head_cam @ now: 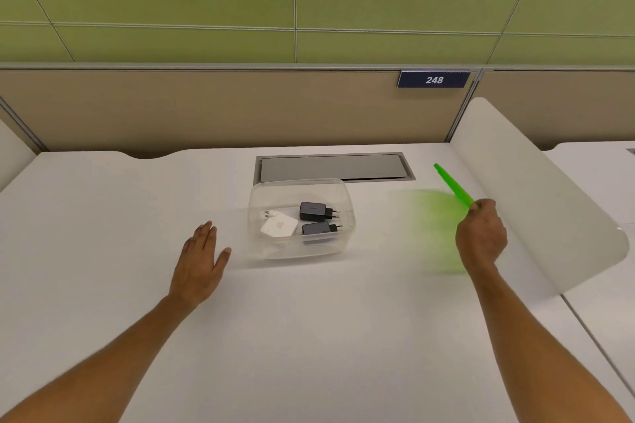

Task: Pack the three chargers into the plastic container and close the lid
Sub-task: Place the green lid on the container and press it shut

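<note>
A: Head view: what sits beyond the fingers of the left hand (201, 266)?

B: A clear plastic container (299, 251), just beside the thumb tip and apart from it. It stands open on the white desk (309, 336). The left hand lies flat with its fingers spread, gripping nothing.

A: And inside?

B: Three chargers. A white charger (280, 226) lies on the side nearest the left fingers. Two black ones lie on the side toward the right hand: the rear black charger (312, 210) and the front black charger (316, 228), each with its plug pins pointing toward the right fingers.

A: The right hand (481, 237)?

B: Its fingers are closed around the edge of a green lid (453, 186), lifted off the desk. The upper rim is sharp; the rest is smeared by motion blur, so I cannot tell its full outline.

A: Where is the lid relative to the container?

B: Well apart, with bare desk between them.

A: Edges and room?

B: Past the right knuckles a white side divider (549, 199) curves up, near the hand. Beyond the container a grey cable hatch (330, 166) is set flush in the desk, just behind the rim. A tan partition (206, 106) closes the far edge, carrying a blue plate marked 248 (433, 80). Near the forearms the desk surface is wide and open.
</note>
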`<state>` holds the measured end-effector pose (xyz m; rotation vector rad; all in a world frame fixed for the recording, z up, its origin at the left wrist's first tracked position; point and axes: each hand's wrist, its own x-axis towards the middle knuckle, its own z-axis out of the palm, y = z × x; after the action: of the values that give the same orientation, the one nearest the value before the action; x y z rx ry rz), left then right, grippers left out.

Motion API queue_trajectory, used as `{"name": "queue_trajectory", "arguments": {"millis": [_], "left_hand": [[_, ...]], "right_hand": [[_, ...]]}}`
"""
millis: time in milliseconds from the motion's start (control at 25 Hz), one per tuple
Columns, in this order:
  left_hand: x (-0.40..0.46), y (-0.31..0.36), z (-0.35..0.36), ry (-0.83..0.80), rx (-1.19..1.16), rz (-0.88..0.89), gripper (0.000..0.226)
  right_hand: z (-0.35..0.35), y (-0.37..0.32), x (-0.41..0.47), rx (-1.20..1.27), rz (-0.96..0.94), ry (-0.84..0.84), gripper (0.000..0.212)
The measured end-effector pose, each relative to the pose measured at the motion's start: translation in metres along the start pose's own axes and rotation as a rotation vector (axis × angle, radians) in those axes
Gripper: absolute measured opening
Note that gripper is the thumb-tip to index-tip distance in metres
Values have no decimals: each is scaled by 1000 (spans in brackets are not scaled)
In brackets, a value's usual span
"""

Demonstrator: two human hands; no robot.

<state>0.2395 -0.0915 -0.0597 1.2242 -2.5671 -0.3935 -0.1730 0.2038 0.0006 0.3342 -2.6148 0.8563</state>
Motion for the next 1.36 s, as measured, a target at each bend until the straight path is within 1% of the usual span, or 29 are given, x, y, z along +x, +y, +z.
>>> {"name": "queue_trajectory", "arguments": {"millis": [160, 320, 520, 640, 720, 800, 920, 1000, 1080, 1200, 1280, 1360], "left_hand": [[1, 19, -4, 39, -90, 20, 58], [2, 36, -8, 42, -218, -2, 59], [5, 54, -7, -14, -330, -32, 62], [9, 67, -3, -39, -403, -52, 63], [14, 74, -2, -47, -443, -64, 61], [19, 80, -2, -48, -508, -88, 60], [29, 89, -7, -6, -693, -171, 60], [34, 92, -12, 15, -804, -236, 60], [38, 93, -15, 11, -879, -277, 60], [41, 94, -17, 17, -1020, -351, 57], [41, 94, -17, 59, -1114, -409, 54], [41, 91, -16, 117, -1123, -422, 50]], "right_hand": [[-15, -45, 12, 200, 66, 101, 22], [-34, -88, 18, 348, 138, 146, 26], [-59, -132, 17, 519, 97, 200, 30], [-65, -155, 16, 614, 81, 187, 31], [-62, -167, 15, 681, 104, 126, 31], [-54, -178, 11, 765, 150, 30, 29], [-38, -190, 2, 892, 227, -169, 24], [-26, -196, -4, 956, 281, -311, 25], [-15, -202, -10, 991, 326, -408, 27], [1, -211, -20, 1043, 403, -507, 25], [12, -215, -29, 1057, 459, -549, 26], [23, -217, -36, 1040, 488, -551, 28]]}}
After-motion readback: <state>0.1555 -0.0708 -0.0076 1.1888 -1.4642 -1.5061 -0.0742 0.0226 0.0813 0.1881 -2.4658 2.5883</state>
